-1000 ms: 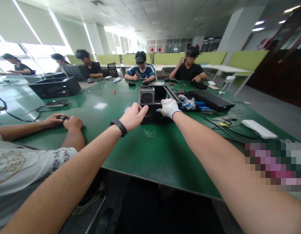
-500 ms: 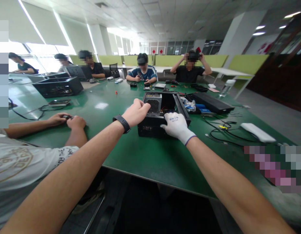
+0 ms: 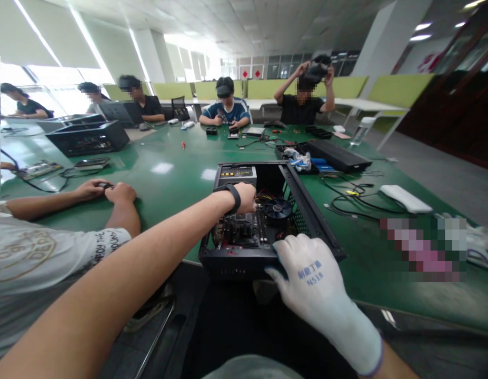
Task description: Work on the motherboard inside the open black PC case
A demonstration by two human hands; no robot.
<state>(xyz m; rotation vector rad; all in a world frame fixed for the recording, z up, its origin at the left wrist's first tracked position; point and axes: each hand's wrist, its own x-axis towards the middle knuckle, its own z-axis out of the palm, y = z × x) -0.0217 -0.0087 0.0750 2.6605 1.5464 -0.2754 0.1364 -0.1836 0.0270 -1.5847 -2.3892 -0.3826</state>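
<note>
An open black computer case (image 3: 320, 226) lies at the near edge of the green table. Inside it are a circuit board (image 3: 244, 229), a round black cooling fan (image 3: 278, 209) and a power supply (image 3: 238, 172) at the far left. My left hand (image 3: 246, 197), bare with a black wristband, is inside the case beside the power supply. Its fingers are curled, and whatever they hold is hidden. Wearing a white glove, my right hand (image 3: 309, 268) grips the near rim of the case, thumb outside and fingers over the top.
On the left, another person's hands (image 3: 109, 190) hold a small dark object. Black cables (image 3: 342, 200) and a white bar-shaped thing (image 3: 405, 198) lie to the right. Behind the case is a toolbox (image 3: 334, 155) with gloves; a second computer case (image 3: 88, 138) stands far left.
The case has come nearer to me, to the table's edge, with my right hand on its rim. My left hand has gone from over the power supply into the case's interior.
</note>
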